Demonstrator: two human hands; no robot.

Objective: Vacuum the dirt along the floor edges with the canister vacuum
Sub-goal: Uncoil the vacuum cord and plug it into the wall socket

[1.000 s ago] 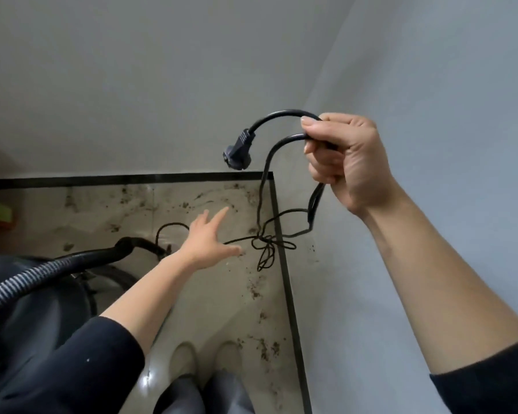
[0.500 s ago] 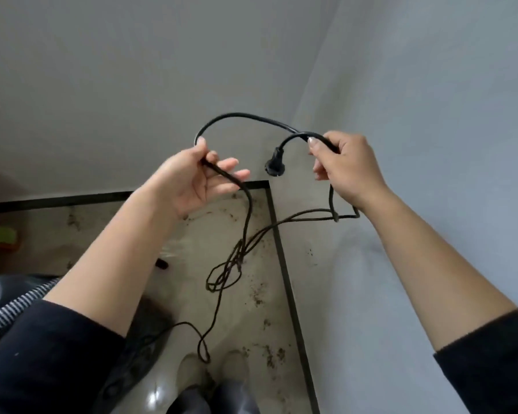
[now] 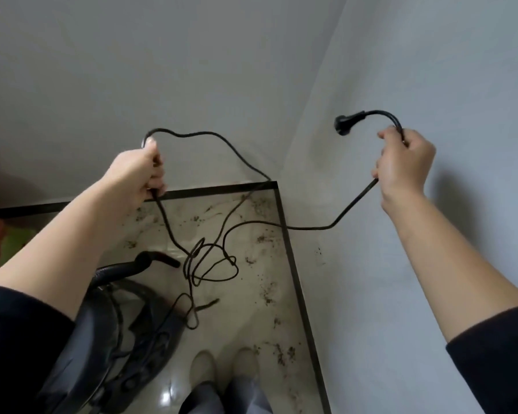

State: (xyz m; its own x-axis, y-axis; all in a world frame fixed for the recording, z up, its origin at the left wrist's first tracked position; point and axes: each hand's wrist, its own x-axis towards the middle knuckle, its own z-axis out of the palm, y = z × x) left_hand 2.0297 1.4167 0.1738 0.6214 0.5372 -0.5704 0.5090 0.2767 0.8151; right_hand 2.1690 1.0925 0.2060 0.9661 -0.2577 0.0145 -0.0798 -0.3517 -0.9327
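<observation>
Cord (image 3: 356, 201) black, tangled; left hand (image 3: 138, 171), right hand (image 3: 404, 165) grip.

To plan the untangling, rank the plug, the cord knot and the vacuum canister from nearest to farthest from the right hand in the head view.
1. Plug: just up-left of the right hand, on the cord it grips.
2. Cord knot: lower left, mid-frame.
3. Vacuum canister: bottom left corner.
</observation>
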